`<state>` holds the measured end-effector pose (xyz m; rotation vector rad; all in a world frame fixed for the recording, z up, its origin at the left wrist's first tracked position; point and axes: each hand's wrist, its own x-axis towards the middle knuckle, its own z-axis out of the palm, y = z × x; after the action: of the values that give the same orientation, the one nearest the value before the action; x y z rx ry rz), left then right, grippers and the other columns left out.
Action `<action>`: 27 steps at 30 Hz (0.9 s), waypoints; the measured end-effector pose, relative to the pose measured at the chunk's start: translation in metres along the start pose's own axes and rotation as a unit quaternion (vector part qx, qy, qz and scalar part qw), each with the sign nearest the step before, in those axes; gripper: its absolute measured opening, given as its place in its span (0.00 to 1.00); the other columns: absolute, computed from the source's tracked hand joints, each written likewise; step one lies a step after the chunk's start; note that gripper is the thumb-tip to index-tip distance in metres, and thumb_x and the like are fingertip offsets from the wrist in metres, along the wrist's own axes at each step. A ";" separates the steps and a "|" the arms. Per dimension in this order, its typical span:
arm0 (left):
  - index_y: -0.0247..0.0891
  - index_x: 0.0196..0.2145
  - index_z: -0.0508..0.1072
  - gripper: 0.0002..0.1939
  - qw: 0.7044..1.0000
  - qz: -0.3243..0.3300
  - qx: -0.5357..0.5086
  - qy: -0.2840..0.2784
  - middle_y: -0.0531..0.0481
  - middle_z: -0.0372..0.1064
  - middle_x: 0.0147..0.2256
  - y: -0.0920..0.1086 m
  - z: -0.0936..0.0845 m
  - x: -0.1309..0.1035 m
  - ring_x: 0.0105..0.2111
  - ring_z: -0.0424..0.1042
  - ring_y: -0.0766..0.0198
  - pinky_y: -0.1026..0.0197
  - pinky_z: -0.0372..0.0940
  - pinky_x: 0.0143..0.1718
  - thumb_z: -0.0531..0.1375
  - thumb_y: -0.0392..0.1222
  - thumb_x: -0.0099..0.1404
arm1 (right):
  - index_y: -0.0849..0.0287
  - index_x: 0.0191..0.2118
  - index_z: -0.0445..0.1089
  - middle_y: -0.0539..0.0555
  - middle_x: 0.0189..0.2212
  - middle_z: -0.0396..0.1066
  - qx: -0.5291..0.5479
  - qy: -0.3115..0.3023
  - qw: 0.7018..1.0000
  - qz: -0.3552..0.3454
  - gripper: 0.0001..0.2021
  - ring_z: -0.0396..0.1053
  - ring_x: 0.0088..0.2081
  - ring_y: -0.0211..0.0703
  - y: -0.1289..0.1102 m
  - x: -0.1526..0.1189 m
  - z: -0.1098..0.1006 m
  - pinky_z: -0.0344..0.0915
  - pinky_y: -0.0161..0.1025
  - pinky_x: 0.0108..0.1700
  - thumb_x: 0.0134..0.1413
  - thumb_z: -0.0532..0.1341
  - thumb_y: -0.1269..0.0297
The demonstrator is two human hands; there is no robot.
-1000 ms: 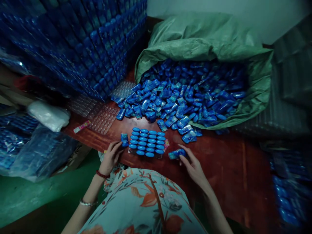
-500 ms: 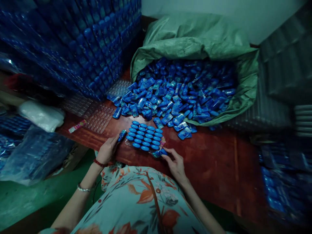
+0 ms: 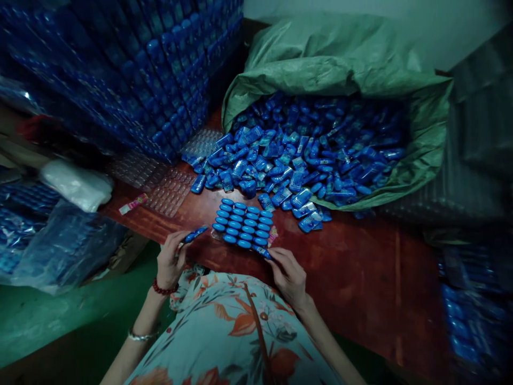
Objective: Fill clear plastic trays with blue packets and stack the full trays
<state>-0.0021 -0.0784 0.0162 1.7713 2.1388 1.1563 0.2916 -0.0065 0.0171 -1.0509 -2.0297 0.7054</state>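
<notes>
My left hand (image 3: 171, 259) pinches a small blue oval case (image 3: 195, 234) and holds it tilted, left of the tray. Between thumb and fingers of my right hand (image 3: 289, 275) is another blue oval case (image 3: 262, 251), at the near right corner of the tray. Rows of blue oval cases (image 3: 242, 223) stand packed side by side in this tray, whose clear plastic barely shows beneath them. A pink printed strip (image 3: 273, 235) pokes out at its right side.
Behind the tray, a green sack (image 3: 348, 75) spills a heap of blue cases (image 3: 276, 160) onto the red-brown table (image 3: 340, 262). Empty clear trays (image 3: 170, 192) and a pink-and-white strip (image 3: 133, 203) lie left. Tall stacks of packed blue cases (image 3: 160, 80) rise behind them.
My left hand has turned its case flatter, pointing toward the tray. My right hand has brought its case against the tray's near right corner. The whole view has shifted slightly.
</notes>
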 end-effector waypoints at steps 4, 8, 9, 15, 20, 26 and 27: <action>0.40 0.51 0.64 0.17 0.990 0.108 0.019 -0.094 0.44 0.67 0.43 0.006 -0.002 0.002 0.41 0.68 0.63 0.60 0.66 0.43 0.49 0.32 0.66 | 0.54 0.50 0.66 0.56 0.39 0.70 -0.065 -0.082 0.992 -0.070 0.16 0.70 0.41 0.41 0.007 0.004 0.001 0.69 0.39 0.42 0.58 0.52 0.74; 0.40 0.57 0.59 0.22 0.964 0.183 0.038 -0.190 0.42 0.66 0.44 0.000 0.005 0.010 0.42 0.67 0.60 0.59 0.66 0.42 0.45 0.31 0.67 | 0.58 0.49 0.66 0.57 0.37 0.68 -0.118 -0.149 0.978 -0.081 0.16 0.68 0.38 0.41 0.003 0.017 -0.007 0.68 0.37 0.39 0.58 0.51 0.75; 0.40 0.57 0.59 0.22 0.957 0.193 0.045 -0.211 0.42 0.66 0.44 -0.001 0.006 0.013 0.42 0.66 0.60 0.57 0.66 0.42 0.44 0.31 0.67 | 0.58 0.48 0.66 0.56 0.36 0.68 -0.135 -0.167 0.973 -0.086 0.15 0.68 0.37 0.41 0.000 0.020 -0.010 0.68 0.36 0.38 0.58 0.50 0.76; 0.37 0.55 0.62 0.23 0.911 0.248 0.073 -0.321 0.42 0.66 0.43 0.004 0.008 0.037 0.45 0.64 0.58 0.53 0.64 0.48 0.45 0.29 0.64 | 0.58 0.45 0.67 0.57 0.35 0.66 -0.248 -0.229 0.937 -0.096 0.16 0.65 0.35 0.42 -0.022 0.035 -0.006 0.65 0.37 0.36 0.56 0.48 0.79; 0.36 0.52 0.65 0.23 0.891 0.270 0.072 -0.357 0.43 0.68 0.44 0.008 0.009 0.055 0.46 0.66 0.59 0.52 0.61 0.53 0.45 0.26 0.61 | 0.57 0.41 0.69 0.55 0.32 0.66 -0.307 -0.220 0.924 -0.057 0.15 0.65 0.34 0.43 -0.031 0.034 0.009 0.64 0.37 0.35 0.55 0.50 0.79; 0.39 0.51 0.66 0.26 0.904 0.238 0.070 -0.348 0.44 0.68 0.46 0.004 0.009 0.056 0.48 0.66 0.61 0.54 0.60 0.55 0.44 0.25 0.59 | 0.56 0.47 0.69 0.55 0.31 0.65 -0.261 -0.134 0.953 -0.070 0.17 0.64 0.33 0.42 -0.018 0.020 0.010 0.63 0.36 0.34 0.57 0.50 0.77; 0.38 0.51 0.66 0.25 0.900 0.242 0.076 -0.354 0.44 0.68 0.45 0.005 0.009 0.055 0.48 0.66 0.61 0.54 0.60 0.55 0.45 0.25 0.59 | 0.56 0.48 0.68 0.55 0.30 0.65 -0.256 -0.124 0.956 -0.071 0.18 0.64 0.33 0.41 -0.015 0.017 0.010 0.63 0.35 0.34 0.57 0.50 0.77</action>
<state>-0.0100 -0.0254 0.0330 2.3868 1.4229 0.2810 0.2698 -0.0013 0.0285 -1.1221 -2.5603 0.2419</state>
